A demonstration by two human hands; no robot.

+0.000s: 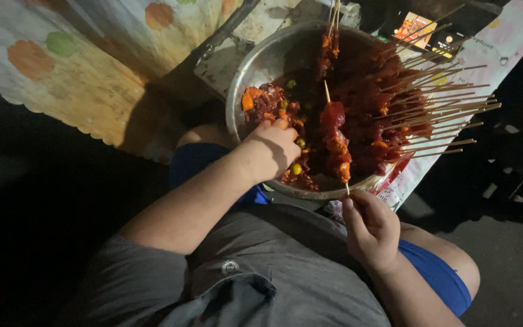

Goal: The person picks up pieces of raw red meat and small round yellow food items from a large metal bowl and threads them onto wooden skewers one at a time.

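Note:
A big metal bowl (pixel 255 66) rests at the table edge above my knees, full of red marinated meat pieces (pixel 270 100), small green chillies and orange vegetable bits. My left hand (pixel 272 148) reaches into the bowl's near left side, fingers down among the meat. My right hand (pixel 370 227) pinches the lower end of a wooden skewer (pixel 336 136) loaded with meat chunks, held upright over the bowl's near rim. Several finished skewers (pixel 419 115) lie across the right side of the bowl, their bare sticks pointing right.
The table is covered by a cloth with orange and green spots (pixel 74 72) at left and a printed sheet (pixel 503 48) at right. A dark object with a lit coloured screen (pixel 416 27) lies behind the bowl. Dark floor surrounds my seated legs.

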